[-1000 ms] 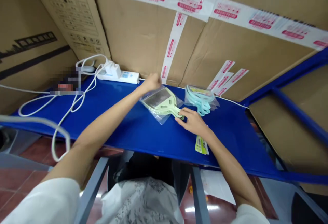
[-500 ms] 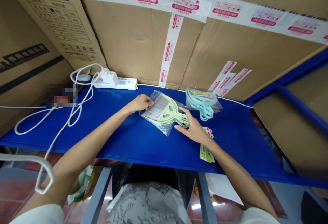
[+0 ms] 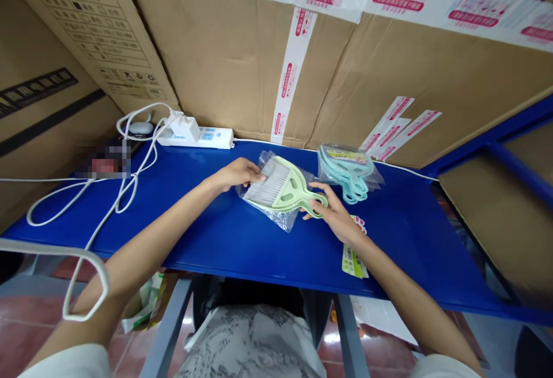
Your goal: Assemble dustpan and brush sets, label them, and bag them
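A pale green dustpan and brush set (image 3: 292,191) with grey-white bristles lies partly inside a clear plastic bag (image 3: 283,220) at the middle of the blue table. My left hand (image 3: 239,174) pinches the bag at its left upper edge, with the thumb by the bristles. On the other side my right hand (image 3: 333,212) closes on the handle end of the green set, thumb on top and fingers beneath. Whether the handles are outside the bag is hard to see. Just beyond the right hand lie light blue dustpan and brush sets (image 3: 349,170) in clear bags.
Yellow-green printed cards (image 3: 354,261) lie beside my right forearm on the blue table (image 3: 207,245). A white power strip (image 3: 211,138) and looping white cables (image 3: 137,182) occupy the left. Cardboard panels (image 3: 224,67) stand along the back and sides.
My right thumb and fingers have closed onto the green handle, where they were spread around it before. My left hand stays at the bag. The view has shifted slightly.
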`<state>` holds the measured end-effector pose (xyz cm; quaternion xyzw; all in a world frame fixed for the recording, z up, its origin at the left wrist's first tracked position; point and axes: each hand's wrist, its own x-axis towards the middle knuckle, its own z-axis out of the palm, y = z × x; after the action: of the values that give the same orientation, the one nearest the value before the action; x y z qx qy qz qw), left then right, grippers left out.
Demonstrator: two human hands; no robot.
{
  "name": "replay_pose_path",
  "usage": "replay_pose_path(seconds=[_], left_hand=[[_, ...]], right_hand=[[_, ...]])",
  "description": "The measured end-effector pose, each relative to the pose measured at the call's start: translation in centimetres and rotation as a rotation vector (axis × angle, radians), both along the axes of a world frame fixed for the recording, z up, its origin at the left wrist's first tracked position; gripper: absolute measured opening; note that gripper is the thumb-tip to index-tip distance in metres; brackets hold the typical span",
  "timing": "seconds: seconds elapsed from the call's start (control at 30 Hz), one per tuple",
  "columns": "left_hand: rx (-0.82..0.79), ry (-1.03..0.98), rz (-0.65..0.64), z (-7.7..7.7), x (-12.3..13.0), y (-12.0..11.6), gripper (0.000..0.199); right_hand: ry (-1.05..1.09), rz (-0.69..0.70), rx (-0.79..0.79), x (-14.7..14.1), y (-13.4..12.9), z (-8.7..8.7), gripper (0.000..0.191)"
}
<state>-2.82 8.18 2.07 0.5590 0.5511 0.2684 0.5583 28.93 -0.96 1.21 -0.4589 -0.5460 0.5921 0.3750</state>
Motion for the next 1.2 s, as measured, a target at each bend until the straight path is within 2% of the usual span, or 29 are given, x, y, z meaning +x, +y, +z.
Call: replay_pose_path(seconds=[0.13, 0.3, 0.47, 0.57, 0.7, 0.9, 0.97, 1.1, 1.2], left_hand=[[0.013, 0.006, -0.057, 0.4, -0.3, 0.0, 0.018], [0.169, -0.017, 0.044, 1.5, -0.1, -0.2, 0.02], [0.139, -0.181, 0.063, 1.6, 0.3, -0.5, 0.038], [0.169, -0.236, 0.173, 1.1, 0.5, -0.3, 0.046], [0.13, -0.343, 0.308, 0.7, 0.4, 0.3, 0.042], [0.054, -0.512, 0.209, 0.7, -0.4, 0.7, 0.004], [0.024, -0.513, 0.189, 0.5, -0.6, 0.8, 0.006], [-0.073, -0.509, 0.063, 0.1, -0.5, 0.6, 0.026], [-0.06, -0.494, 0.044, 0.1, -0.5, 0.6, 0.027]], right_hand=[[0.021, -0.008, 0.024, -0.1, 0.0, 0.2, 0.064], [0.084, -0.04, 0.062, -0.2, 0.0, 0.2, 0.075], [0.159, 0.012, -0.037, 0.0, 0.1, 0.7, 0.077], [0.193, 0.031, -0.102, 0.2, 0.3, 0.8, 0.073], [0.231, 0.007, -0.131, 0.3, 0.5, 0.8, 0.072], [0.292, -0.014, -0.144, 0.5, 0.6, 0.6, 0.07], [0.313, -0.009, -0.137, 0.6, 0.6, 0.5, 0.067], [0.34, -0.021, -0.121, 0.7, 0.7, 0.5, 0.064], [0.345, -0.036, -0.119, 0.7, 0.7, 0.6, 0.064]])
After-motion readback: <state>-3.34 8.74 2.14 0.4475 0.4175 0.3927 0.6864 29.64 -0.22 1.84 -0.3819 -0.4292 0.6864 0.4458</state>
